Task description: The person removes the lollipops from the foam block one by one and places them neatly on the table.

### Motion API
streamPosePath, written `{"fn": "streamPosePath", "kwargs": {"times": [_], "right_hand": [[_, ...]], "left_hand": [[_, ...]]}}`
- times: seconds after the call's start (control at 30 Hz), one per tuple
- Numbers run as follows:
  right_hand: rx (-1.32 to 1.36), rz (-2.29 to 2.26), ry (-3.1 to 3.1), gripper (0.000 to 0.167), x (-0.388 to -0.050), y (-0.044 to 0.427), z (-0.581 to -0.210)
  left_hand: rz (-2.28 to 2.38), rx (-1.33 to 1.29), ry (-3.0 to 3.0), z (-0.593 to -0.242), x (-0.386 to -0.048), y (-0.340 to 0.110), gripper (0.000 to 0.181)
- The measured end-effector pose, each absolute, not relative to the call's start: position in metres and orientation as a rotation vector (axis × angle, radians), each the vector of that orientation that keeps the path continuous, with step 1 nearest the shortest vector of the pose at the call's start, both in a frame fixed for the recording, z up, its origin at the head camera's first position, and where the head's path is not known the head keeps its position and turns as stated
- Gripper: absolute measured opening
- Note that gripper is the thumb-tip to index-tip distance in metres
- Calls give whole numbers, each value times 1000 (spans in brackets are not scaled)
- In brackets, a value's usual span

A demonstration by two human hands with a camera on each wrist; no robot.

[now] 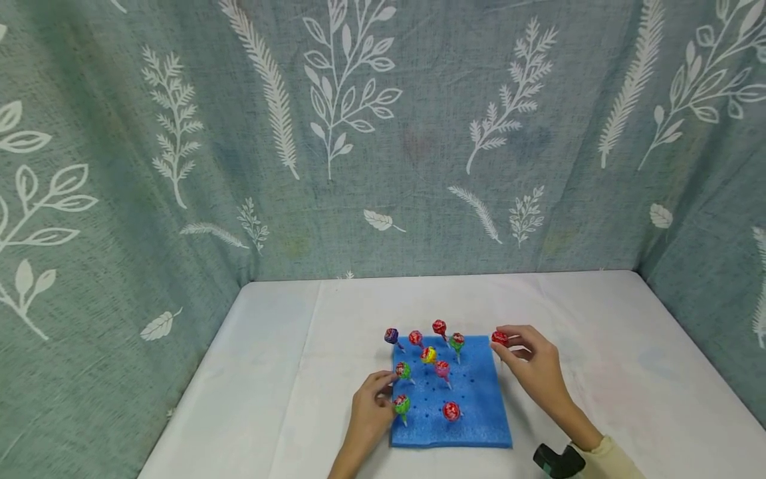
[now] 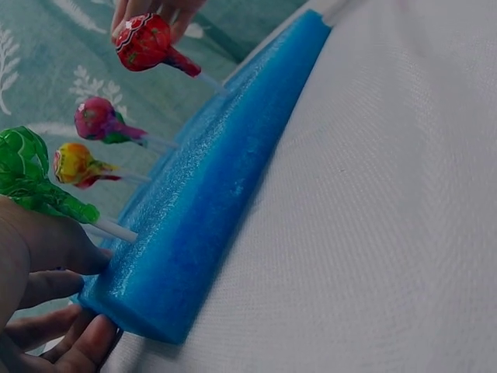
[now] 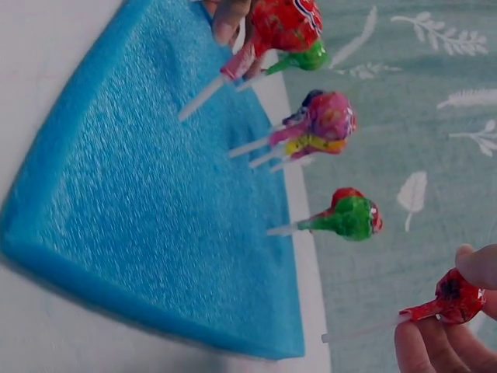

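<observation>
A blue foam board (image 1: 479,392) lies on the table with several wrapped lollipops stuck in it by their sticks. My left hand (image 1: 372,404) grips the board's left edge, with its fingers (image 2: 89,342) at the side of the foam, near a green lollipop (image 1: 401,404). Beyond the board's far right corner, my right hand (image 1: 535,366) pinches a red lollipop (image 3: 458,297) by its wrapped head. That lollipop's white stick (image 3: 361,330) points toward the board, apart from it. Another red lollipop (image 1: 451,411) stands in the near part of the board.
Toward the back of the board stand a purple lollipop (image 1: 391,336), a yellow one (image 1: 428,355), a pink one (image 1: 442,369) and others close together. Small holes dot the foam. A white cloth (image 1: 299,399) covers the table, and leaf-patterned green curtains (image 1: 419,219) surround it.
</observation>
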State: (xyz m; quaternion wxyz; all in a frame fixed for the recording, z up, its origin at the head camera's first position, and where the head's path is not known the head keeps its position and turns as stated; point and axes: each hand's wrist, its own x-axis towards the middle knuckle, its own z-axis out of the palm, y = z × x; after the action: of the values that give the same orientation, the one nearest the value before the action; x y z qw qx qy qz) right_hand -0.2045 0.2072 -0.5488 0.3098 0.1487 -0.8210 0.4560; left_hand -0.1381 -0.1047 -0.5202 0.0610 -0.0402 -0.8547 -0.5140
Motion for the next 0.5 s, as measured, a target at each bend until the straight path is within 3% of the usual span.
{"fn": "streamPosePath", "kwargs": {"times": [0.17, 0.5], "right_hand": [[356, 1225, -2210, 34, -208, 213, -542], [252, 1402, -2322, 27, -186, 206, -467]], "left_hand": [[-1541, -118, -2582, -523, -138, -106, 48], [-1581, -135, -2563, -523, -139, -106, 49]]}}
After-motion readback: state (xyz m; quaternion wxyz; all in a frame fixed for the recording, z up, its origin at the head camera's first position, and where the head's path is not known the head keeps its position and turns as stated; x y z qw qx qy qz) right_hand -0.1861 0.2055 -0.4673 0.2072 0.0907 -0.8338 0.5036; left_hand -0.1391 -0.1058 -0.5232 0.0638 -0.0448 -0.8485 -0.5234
